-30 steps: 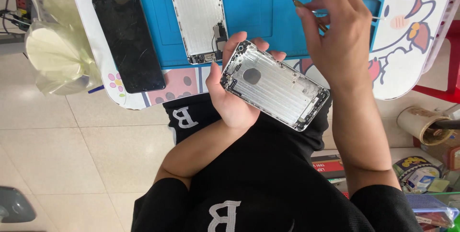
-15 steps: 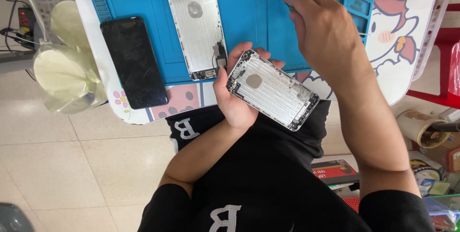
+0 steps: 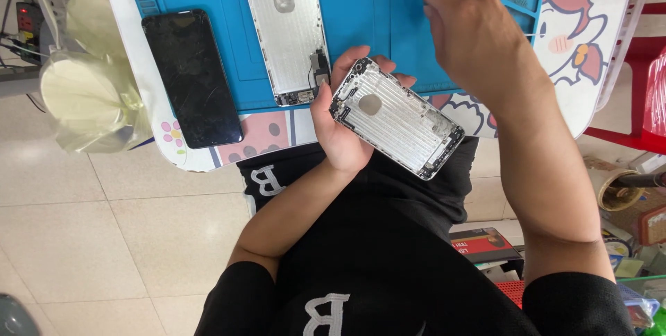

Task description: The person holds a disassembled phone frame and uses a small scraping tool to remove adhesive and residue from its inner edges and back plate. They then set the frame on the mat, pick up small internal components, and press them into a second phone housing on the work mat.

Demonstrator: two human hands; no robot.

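Looks like mid-teardown: the left hand (image 3: 340, 135) grips the stripped phone housing (image 3: 397, 118) just off the counter's (image 3: 596, 65) near edge, while the right hand (image 3: 479, 37), fingers loose and empty, reaches over the blue mat (image 3: 361, 3), probably needing a tool next.

Silver phone housing (image 3: 397, 118) — blue mat (image 3: 361, 3) — black cracked screen (image 3: 191, 77).

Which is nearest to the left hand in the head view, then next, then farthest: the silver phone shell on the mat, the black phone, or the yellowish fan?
From the left hand, which holds another phone housing:
1. Silver phone shell, on the blue mat, just above the fingers.
2. Black phone, further left at the table's edge.
3. Yellowish fan, far left, off the table.
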